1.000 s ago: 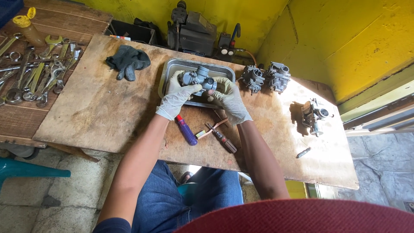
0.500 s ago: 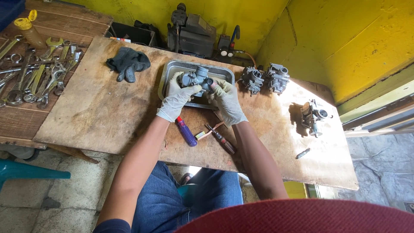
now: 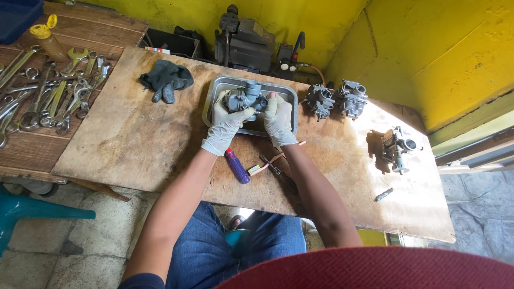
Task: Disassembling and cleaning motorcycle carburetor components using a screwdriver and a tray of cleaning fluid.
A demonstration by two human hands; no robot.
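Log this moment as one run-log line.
left hand: grips carburetor | right hand: grips same carburetor | carburetor: over metal tray | nearby: purple-handled screwdriver, dark gloves, two carburetors

The lower part of the grey metal carburettor is covered by the white-gloved left hand and white-gloved right hand. The floor of the rectangular metal tray is mostly hidden under them. At nine o'clock, the spread of steel spanners runs off the edge. At ten o'clock, the dark blue plastic crate is cut off. The small dark bolt-like piece at four o'clock is too small to identify.
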